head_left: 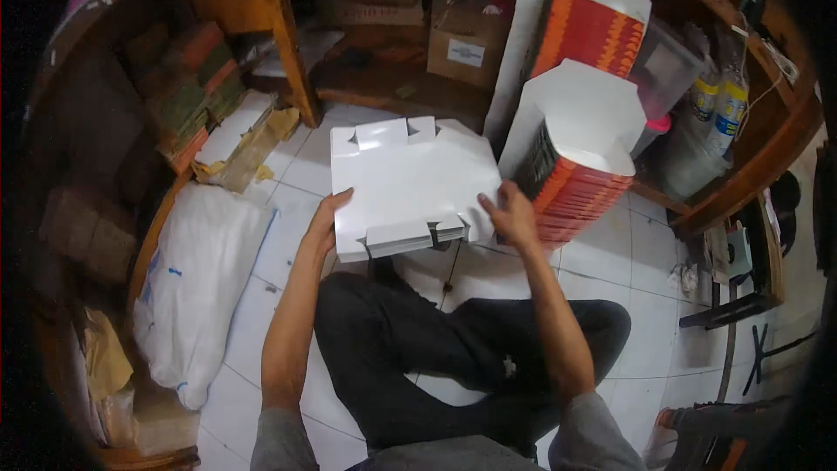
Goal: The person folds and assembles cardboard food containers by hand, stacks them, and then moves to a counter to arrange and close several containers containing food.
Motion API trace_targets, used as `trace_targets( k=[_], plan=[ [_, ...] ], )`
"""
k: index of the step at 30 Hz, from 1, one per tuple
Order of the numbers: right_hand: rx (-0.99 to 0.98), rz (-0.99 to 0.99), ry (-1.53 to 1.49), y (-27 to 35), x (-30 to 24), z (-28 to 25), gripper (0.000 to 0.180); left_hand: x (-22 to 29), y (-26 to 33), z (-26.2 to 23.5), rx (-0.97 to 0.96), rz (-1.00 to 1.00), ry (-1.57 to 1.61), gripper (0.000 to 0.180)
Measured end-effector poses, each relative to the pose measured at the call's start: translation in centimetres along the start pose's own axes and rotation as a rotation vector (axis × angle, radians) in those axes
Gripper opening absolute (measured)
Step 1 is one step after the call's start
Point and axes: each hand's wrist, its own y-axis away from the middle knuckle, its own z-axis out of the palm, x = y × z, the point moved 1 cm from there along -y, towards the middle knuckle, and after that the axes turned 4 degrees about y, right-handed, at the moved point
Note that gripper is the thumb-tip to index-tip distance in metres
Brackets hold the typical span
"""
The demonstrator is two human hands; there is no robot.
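Between my hands is a stack of flat white die-cut cardboard sheets (414,179), with tabs and notches along its near and far edges. It is held over the tiled floor, just beyond my crossed legs. My left hand (328,216) grips the left edge, thumb on top and the other fingers hidden beneath. On the right edge, my right hand (513,212) holds the stack the same way. Close beside my right hand stands a tall pile of nested red and orange cartons (580,192) with white insides. Another red and orange carton stack (593,30) rises behind it.
A stuffed white sack (200,279) lies on the floor at left. Wooden shelving holds dark green and red bundles (196,70) and a brown cardboard box (462,44). Bottles with yellow and blue labels (728,113) stand at far right. White floor tiles (602,249) surround me.
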Motion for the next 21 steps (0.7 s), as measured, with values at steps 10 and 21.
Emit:
trace_targets(
  k=[10, 21],
  plan=[
    [-0.169, 0.145, -0.758, -2.9, 2.6, 3.9, 0.064, -0.7, -3.2, -1.1, -0.118, -0.086, 0.089, 0.045],
    [-0.33, 0.272, -1.116, 2.1, -3.1, 7.5, 0.046, 0.9, 0.3, -8.8, -0.246, 0.182, 0.318, 0.074]
  ],
)
